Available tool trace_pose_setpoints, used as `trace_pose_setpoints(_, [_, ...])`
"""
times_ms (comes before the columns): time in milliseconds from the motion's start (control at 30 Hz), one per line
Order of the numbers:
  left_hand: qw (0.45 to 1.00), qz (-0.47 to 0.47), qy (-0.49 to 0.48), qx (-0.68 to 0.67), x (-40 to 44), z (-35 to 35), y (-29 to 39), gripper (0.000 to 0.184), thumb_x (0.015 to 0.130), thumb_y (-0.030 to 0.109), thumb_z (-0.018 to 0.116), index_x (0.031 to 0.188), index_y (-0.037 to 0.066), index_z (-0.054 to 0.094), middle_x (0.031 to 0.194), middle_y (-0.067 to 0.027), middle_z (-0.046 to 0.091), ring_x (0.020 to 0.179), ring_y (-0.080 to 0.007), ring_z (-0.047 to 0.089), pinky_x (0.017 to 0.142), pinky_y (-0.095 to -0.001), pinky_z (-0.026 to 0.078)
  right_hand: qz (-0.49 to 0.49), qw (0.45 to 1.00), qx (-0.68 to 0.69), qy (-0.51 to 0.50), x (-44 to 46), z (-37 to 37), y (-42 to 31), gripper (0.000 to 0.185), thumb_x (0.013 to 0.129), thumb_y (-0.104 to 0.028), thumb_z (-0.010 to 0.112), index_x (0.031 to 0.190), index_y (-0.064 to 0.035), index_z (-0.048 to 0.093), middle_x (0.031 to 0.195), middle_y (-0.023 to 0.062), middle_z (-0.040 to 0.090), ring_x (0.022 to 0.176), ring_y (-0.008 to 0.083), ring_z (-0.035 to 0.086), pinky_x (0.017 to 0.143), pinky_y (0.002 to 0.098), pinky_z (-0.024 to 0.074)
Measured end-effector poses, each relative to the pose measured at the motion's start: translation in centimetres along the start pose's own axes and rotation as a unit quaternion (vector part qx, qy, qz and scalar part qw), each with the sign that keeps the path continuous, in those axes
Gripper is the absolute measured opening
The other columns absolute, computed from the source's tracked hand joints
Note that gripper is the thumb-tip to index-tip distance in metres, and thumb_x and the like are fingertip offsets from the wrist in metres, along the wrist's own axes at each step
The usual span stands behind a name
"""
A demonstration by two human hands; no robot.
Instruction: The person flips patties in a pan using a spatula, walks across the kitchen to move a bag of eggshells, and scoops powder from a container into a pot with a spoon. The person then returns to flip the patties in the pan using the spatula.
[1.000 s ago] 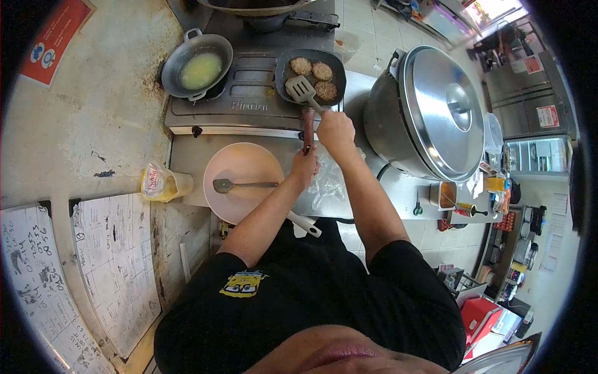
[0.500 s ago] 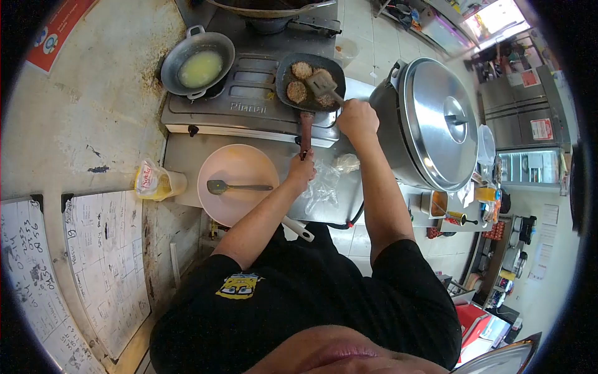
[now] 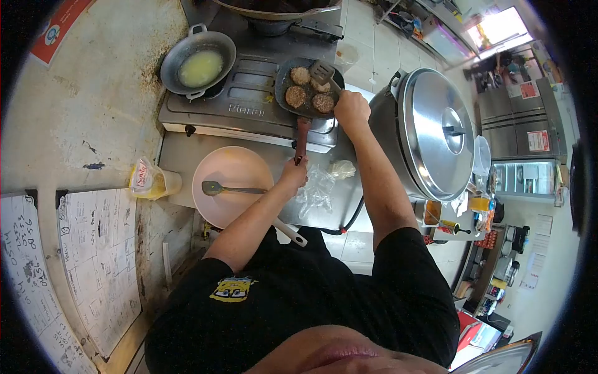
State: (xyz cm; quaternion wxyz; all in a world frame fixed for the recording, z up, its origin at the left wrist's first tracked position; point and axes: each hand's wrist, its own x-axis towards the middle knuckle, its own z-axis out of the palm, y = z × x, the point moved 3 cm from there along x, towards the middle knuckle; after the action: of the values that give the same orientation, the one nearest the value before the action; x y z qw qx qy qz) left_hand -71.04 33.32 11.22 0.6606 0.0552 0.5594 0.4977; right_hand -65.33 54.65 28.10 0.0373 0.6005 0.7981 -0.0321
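My left hand [image 3: 294, 173] is closed round the brown handle [image 3: 303, 136] of a square dark frying pan [image 3: 285, 77] on the gas stove. In the pan lie several browned patties [image 3: 295, 96]. My right hand [image 3: 352, 109] grips a slotted spatula [image 3: 322, 72], whose blade is over the pan's far right part and partly covers a patty there. A clear plastic bag [image 3: 316, 192] lies on the counter beside my left hand. Left of that forearm is a pink pan [image 3: 240, 165] with another dark spatula [image 3: 213, 187] resting in it.
A small grey wok [image 3: 172, 71] with yellowish liquid sits on the stove's [image 3: 246, 111] left side. To the right stands a large lidded pot [image 3: 430, 124]. A plastic jug [image 3: 169, 182] is by the left wall, and a big wok [image 3: 280, 9] is at the back.
The spatula blade has shifted slightly away from me and tilted, uncovering more of the right-hand patties. My left hand still holds the pan.
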Motion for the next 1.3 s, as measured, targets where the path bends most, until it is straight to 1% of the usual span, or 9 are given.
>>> trace_pose_setpoints(133, [1.000, -0.007, -0.022, -0.017, 0.5, -0.3, -0.2, 0.024, 0.105, 0.030, 0.056, 0.095, 0.009, 0.050, 0.064, 0.0011, 0.043, 0.045, -0.0107, 0.041, 0.039, -0.0289, 0.029, -0.009, 0.999, 0.031, 0.018, 1.2, -0.8, 1.1, 0.025, 0.091, -0.022, 0.058, 0.102, -0.0102, 0.077, 0.105, 0.0218, 0.073, 0.101, 0.0400, 0.070, 0.088, 0.0482, 0.0572])
trace_pose_setpoints(233, [1.000, 0.002, -0.003, 0.026, 0.3, -0.5, 0.1, 0.026, 0.105, 0.032, 0.057, 0.093, 0.010, 0.049, 0.064, 0.0015, 0.043, 0.046, -0.0110, 0.042, 0.039, -0.0296, 0.030, 0.000, 0.999, 0.044, 0.001, 2.1, -0.7, 2.3, 0.027, 0.091, -0.027, 0.060, 0.108, -0.0155, 0.077, 0.107, 0.0200, 0.073, 0.102, 0.0400, 0.070, 0.090, 0.0481, 0.0561])
trace_pose_setpoints(267, [0.999, -0.002, -0.006, 0.031, 0.0, -0.5, 0.3, 0.027, 0.105, 0.032, 0.057, 0.092, 0.010, 0.048, 0.064, 0.0017, 0.043, 0.046, -0.0112, 0.042, 0.040, -0.0298, 0.030, -0.002, 0.999, 0.044, 0.005, 2.0, -0.9, 2.2, 0.027, 0.091, -0.027, 0.060, 0.108, -0.0155, 0.077, 0.107, 0.0200, 0.073, 0.102, 0.0400, 0.070, 0.090, 0.0481, 0.0561])
trace_pose_setpoints(333, [0.999, -0.004, -0.009, 0.034, -0.1, -0.5, 0.5, 0.027, 0.105, 0.032, 0.057, 0.092, 0.010, 0.048, 0.064, 0.0018, 0.043, 0.046, -0.0113, 0.042, 0.040, -0.0299, 0.031, -0.005, 0.997, 0.064, -0.039, 1.4, -0.8, 2.2, 0.032, 0.093, -0.029, 0.058, 0.108, -0.0066, 0.075, 0.112, 0.0218, 0.072, 0.109, 0.0380, 0.069, 0.093, 0.0461, 0.0554])
trace_pose_setpoints(567, [1.000, 0.007, -0.009, 0.022, -0.8, -0.2, 1.6, 0.027, 0.105, 0.031, 0.056, 0.091, 0.010, 0.047, 0.064, 0.0015, 0.043, 0.046, -0.0114, 0.042, 0.040, -0.0305, 0.033, -0.036, 0.998, 0.056, -0.016, 1.8, 0.2, 2.7, 0.031, 0.094, -0.031, 0.057, 0.114, -0.0159, 0.075, 0.111, 0.0181, 0.073, 0.106, 0.0377, 0.069, 0.093, 0.0462, 0.0554])
trace_pose_setpoints(800, [0.998, 0.045, -0.007, 0.051, -1.4, -0.5, 3.0, 0.028, 0.106, 0.030, 0.056, 0.091, 0.007, 0.049, 0.064, 0.0008, 0.044, 0.046, -0.0119, 0.042, 0.041, -0.0311, 0.035, -0.033, 0.997, 0.043, -0.050, 1.3, -1.1, 2.2, 0.031, 0.089, -0.028, 0.057, 0.110, -0.0167, 0.078, 0.111, 0.0173, 0.073, 0.107, 0.0362, 0.069, 0.094, 0.0450, 0.0554])
trace_pose_setpoints(933, [0.997, 0.042, 0.000, 0.062, -1.3, -0.2, 3.4, 0.028, 0.106, 0.030, 0.056, 0.092, 0.006, 0.051, 0.064, 0.0002, 0.046, 0.047, -0.0122, 0.044, 0.042, -0.0313, 0.035, -0.049, 0.991, 0.113, -0.042, 4.4, 3.7, 3.3, 0.034, 0.088, -0.031, 0.059, 0.113, -0.0182, 0.077, 0.112, 0.0175, 0.073, 0.106, 0.0373, 0.069, 0.095, 0.0439, 0.0546])
trace_pose_setpoints(1100, [0.997, 0.025, 0.007, 0.074, -0.8, -0.6, 2.4, 0.030, 0.106, 0.033, 0.056, 0.097, 0.004, 0.054, 0.065, -0.0004, 0.048, 0.048, -0.0121, 0.047, 0.043, -0.0310, 0.037, -0.067, 0.981, 0.178, -0.035, 3.4, 5.1, 3.1, 0.037, 0.087, -0.037, 0.064, 0.115, -0.0180, 0.077, 0.109, 0.0195, 0.073, 0.103, 0.0393, 0.069, 0.095, 0.0426, 0.0544])
trace_pose_setpoints(1300, [0.995, 0.032, 0.021, 0.089, -0.3, -1.3, 2.1, 0.031, 0.105, 0.034, 0.057, 0.092, 0.006, 0.052, 0.062, -0.0001, 0.046, 0.046, -0.0124, 0.046, 0.042, -0.0318, 0.036, -0.013, 0.960, 0.278, -0.037, 2.0, 5.5, 5.1, 0.036, 0.088, -0.040, 0.064, 0.114, -0.0194, 0.077, 0.106, 0.0229, 0.072, 0.102, 0.0405, 0.069, 0.091, 0.0425, 0.0551])
